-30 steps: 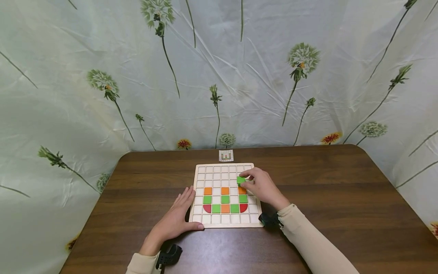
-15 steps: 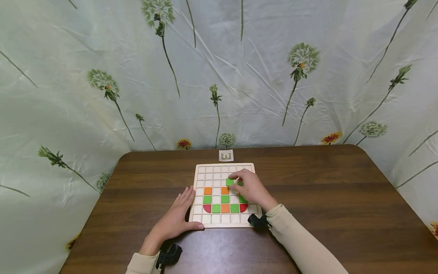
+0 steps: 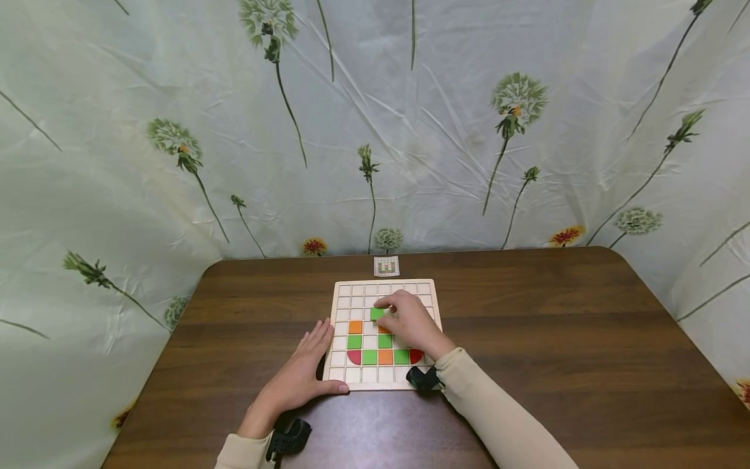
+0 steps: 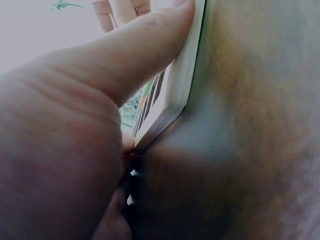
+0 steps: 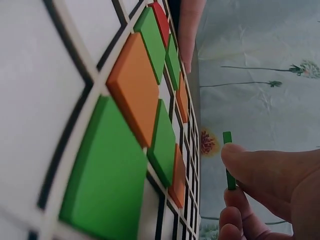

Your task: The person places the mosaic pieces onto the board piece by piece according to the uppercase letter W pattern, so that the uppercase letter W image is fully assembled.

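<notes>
My right hand (image 3: 413, 324) pinches a green square tile (image 3: 377, 314) between thumb and fingers above the middle of a pale wooden grid board (image 3: 351, 290). In the right wrist view the pinched tile (image 5: 229, 165) appears edge-on, apart from the board. Orange, green and red tiles lie in the cells, among them an orange tile (image 3: 355, 327) and a red rounded tile (image 3: 354, 357) at left. My right hand hides the right-hand column. My left hand (image 3: 299, 372) rests along the board's left side, fingers straight, thumb (image 4: 145, 45) on the near-left corner.
A small card (image 3: 386, 266) with a printed grid pattern lies behind the board, near the back edge of the brown wooden table (image 3: 527, 299). A floral curtain (image 3: 433, 163) hangs behind the table. A black camera (image 3: 423, 378) is strapped on the right wrist.
My right hand has moved left across the board with the green tile, from above the right column to above the middle one. The left hand has stayed in place.
</notes>
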A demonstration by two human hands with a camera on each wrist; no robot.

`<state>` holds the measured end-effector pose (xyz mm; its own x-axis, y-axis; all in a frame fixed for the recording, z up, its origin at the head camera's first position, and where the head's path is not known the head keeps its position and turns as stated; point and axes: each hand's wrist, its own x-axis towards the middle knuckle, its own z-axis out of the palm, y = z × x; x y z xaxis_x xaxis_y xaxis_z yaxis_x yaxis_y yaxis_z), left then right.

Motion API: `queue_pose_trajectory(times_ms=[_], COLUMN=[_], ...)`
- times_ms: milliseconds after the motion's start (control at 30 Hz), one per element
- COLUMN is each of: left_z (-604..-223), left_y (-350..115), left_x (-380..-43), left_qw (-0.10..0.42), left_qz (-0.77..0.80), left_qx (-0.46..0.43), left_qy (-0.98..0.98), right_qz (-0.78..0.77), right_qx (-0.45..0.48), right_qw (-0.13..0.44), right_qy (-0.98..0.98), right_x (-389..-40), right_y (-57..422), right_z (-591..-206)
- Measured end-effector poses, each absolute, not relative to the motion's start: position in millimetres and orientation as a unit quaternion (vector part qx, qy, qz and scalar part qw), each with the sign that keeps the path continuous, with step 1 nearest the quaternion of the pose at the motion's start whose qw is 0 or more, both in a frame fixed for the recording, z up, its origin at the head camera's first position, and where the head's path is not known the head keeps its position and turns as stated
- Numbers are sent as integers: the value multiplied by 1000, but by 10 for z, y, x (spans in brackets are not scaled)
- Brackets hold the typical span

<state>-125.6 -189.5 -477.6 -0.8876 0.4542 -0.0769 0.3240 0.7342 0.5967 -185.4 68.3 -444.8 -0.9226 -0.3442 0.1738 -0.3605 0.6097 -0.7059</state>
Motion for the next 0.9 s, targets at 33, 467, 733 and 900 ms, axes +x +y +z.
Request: queue_pose_trajectory(times_ms=[33,467,733,900], left_z=[-4777,-4785,-4785,-4767], left_y=[-1897,-1894,-1893,-1894], left_x=[-1254,-1258,-1262,-1259], left_qw=[109,102,111,112], left_qz=[298,303,302,304], left_qx=[210,213,211,208], left_qy=[925,923,923,923], right_qz=[396,404,401,394], right_qx=[197,191,188,193], right_qw=[9,-26,-39,-44], right_qy=[-897,-894,-896,-897], right_x=[-1858,-1960,-2026,-2056], right_y=[664,467,408,381], right_z=[-4450,-4440,-4500,-4525])
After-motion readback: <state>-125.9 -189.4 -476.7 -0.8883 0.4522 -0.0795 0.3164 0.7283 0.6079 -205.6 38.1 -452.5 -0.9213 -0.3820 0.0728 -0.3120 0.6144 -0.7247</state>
